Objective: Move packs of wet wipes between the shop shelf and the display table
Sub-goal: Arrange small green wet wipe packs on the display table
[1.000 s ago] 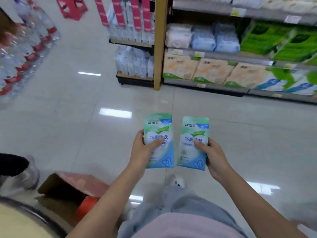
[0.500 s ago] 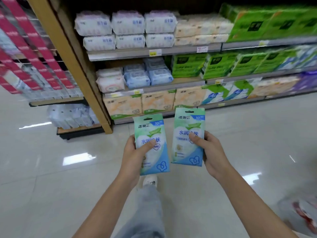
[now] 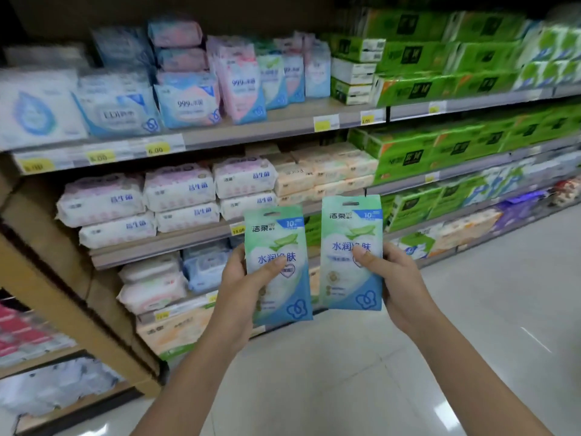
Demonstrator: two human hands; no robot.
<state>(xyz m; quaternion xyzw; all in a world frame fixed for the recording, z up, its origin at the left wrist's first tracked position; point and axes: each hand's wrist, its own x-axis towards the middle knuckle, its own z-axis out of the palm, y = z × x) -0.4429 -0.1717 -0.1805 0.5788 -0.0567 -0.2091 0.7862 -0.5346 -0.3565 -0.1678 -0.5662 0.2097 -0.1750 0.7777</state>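
Observation:
I hold two flat green-and-blue packs of wet wipes upright in front of the shop shelf (image 3: 251,133). My left hand (image 3: 242,287) grips the left pack (image 3: 278,243) with the thumb across its front. My right hand (image 3: 399,284) grips the right pack (image 3: 349,234) the same way, a little higher. The two packs stand side by side, nearly touching. On the upper shelf board stand similar small wipe packs (image 3: 245,80), pink and blue, upright in a row.
Bulk wipe packs (image 3: 179,196) fill the middle shelf, green tissue boxes (image 3: 440,86) the right bays. A tan wooden upright (image 3: 63,278) bounds the shelf at left. Pale tiled floor (image 3: 471,325) stretches to the right and below.
The view swung from floor up to the shelf, which is now much closer. Both hands kept their packs and rose slightly toward the shelves.

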